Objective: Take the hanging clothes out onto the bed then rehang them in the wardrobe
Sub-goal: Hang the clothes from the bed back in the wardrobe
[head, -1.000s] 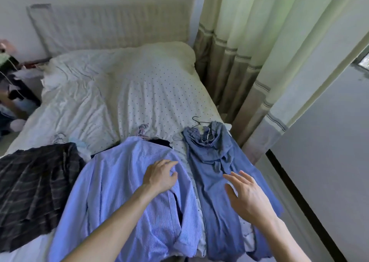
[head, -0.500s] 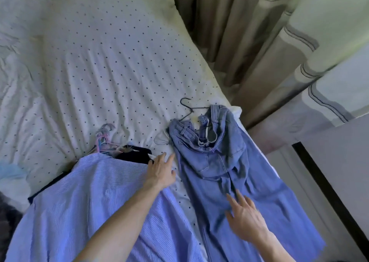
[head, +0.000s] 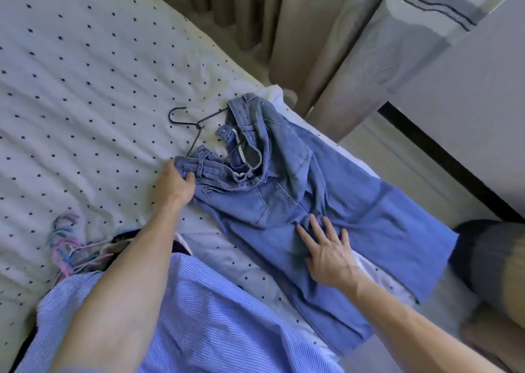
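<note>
Jeans [head: 284, 202] lie flat on the dotted bed sheet [head: 85, 88], close to the bed's right edge beside the curtain [head: 326, 46]. Their long axis runs on a slant, with the bunched waistband far and to the left and the leg hems near and to the right. A black wire hanger [head: 196, 125] pokes out of the waistband and rests on the sheet, its hook pointing away from the person and further left.

The left hand [head: 176, 185] is the nearer one to that end. It grips the left corner of the waistband, thumb over the denim and fingers curled round the edge, just below the hanger's neck. The right hand [head: 326, 250] lies flat on the legs a little below the seat, fingers straight and spread, pressing the cloth rather than holding it.

To my eye any lift has to start from the hanger end, so the left hand is the better placed, with the hook just beyond its knuckles.

The denim is mid-blue and rumpled at the top, with a back pocket showing and raw hems. A blue striped shirt [head: 213, 316] lies under the left forearm, and a tangle of pastel hangers [head: 68, 247] sits to its left.
</note>
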`<control>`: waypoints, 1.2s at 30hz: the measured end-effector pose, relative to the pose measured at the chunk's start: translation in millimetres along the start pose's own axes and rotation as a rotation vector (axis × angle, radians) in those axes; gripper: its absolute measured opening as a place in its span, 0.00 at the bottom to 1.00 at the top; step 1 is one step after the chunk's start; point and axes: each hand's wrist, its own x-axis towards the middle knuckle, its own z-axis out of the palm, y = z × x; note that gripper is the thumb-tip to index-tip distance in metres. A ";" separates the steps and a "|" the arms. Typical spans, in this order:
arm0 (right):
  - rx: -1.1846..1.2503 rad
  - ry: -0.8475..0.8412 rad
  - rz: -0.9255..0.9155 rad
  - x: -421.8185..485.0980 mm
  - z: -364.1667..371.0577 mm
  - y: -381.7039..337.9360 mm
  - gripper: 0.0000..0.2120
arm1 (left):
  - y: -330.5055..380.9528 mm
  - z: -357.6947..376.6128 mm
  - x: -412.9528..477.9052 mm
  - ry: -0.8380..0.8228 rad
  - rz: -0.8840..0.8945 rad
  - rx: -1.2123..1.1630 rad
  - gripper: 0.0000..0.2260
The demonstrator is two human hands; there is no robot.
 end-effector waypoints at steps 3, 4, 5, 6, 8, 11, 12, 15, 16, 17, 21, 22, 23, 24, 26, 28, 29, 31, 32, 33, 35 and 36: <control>0.151 -0.036 0.036 -12.3 -16.3 0.5 0.30 | 3.0 -17.8 -42.1 0.013 -0.026 -0.204 0.14; 0.236 -0.038 0.051 -19.3 -24.6 -2.2 0.28 | 4.0 -24.2 -59.3 0.001 -0.030 -0.255 0.13; 0.330 -0.039 0.072 -29.4 -35.2 -6.1 0.28 | 6.0 -31.1 -78.1 -0.011 -0.029 -0.298 0.11; 0.424 -0.028 0.092 -40.9 -44.3 -10.3 0.28 | 7.6 -37.1 -96.1 -0.020 -0.024 -0.339 0.10; 0.574 0.058 0.096 -69.5 -61.3 -19.4 0.28 | 13.7 -46.7 -135.9 -0.041 0.013 -0.438 0.09; 0.820 0.181 0.080 -122.3 -82.8 -34.3 0.25 | 26.2 -52.1 -206.4 -0.072 0.117 -0.597 0.11; 0.938 0.193 0.082 -137.2 -85.9 -38.1 0.25 | 30.5 -50.6 -231.0 -0.057 0.150 -0.628 0.11; 1.220 0.262 0.060 -175.7 -94.7 -45.3 0.30 | 43.3 -41.8 -306.7 -0.064 0.204 -0.708 0.13; 1.275 0.283 0.041 -185.1 -95.5 -44.6 0.31 | 45.3 -36.7 -329.3 -0.082 0.220 -0.720 0.14; 1.312 0.288 0.031 -196.3 -98.8 -43.5 0.28 | 47.8 -32.6 -352.7 -0.106 0.234 -0.724 0.15; 1.297 0.273 0.038 -231.0 -89.9 -23.8 0.17 | 49.5 -6.4 -423.6 -0.247 0.299 -0.709 0.22; 1.236 0.288 0.056 -238.7 -81.7 -15.3 0.16 | 48.5 -0.5 -436.0 -0.269 0.323 -0.662 0.23; 1.206 0.297 0.067 -250.1 -74.7 -7.1 0.13 | 46.9 5.0 -446.6 -0.283 0.354 -0.595 0.23; 1.219 0.300 0.063 -262.5 -66.4 1.1 0.09 | 44.8 9.8 -456.2 -0.290 0.391 -0.512 0.23; 1.253 0.327 0.065 -288.1 -46.4 17.7 0.03 | 42.5 16.9 -475.2 -0.288 0.491 -0.336 0.22; 1.293 0.370 0.108 -313.7 -23.2 29.3 0.06 | 42.7 22.0 -496.4 -0.301 0.590 -0.206 0.20; 1.341 0.397 0.133 -325.9 -9.1 34.9 0.10 | 43.9 23.9 -508.0 -0.321 0.640 -0.154 0.20; 1.416 0.479 0.178 -352.4 20.7 48.6 0.12 | 48.0 25.2 -532.9 -0.426 0.747 -0.037 0.19; 1.428 0.534 0.178 -365.4 37.4 57.8 0.11 | 51.7 24.3 -544.8 -0.517 0.797 0.029 0.19; 1.424 0.576 0.178 -383.1 51.1 67.1 0.09 | 57.4 22.5 -556.3 -0.615 0.846 0.090 0.18; 1.418 0.663 0.195 -428.6 76.2 87.3 0.09 | 75.3 18.8 -579.7 -0.715 0.959 0.166 0.14; 1.426 0.703 0.203 -454.2 85.5 96.4 0.09 | 88.5 15.9 -592.1 -0.692 1.033 0.174 0.12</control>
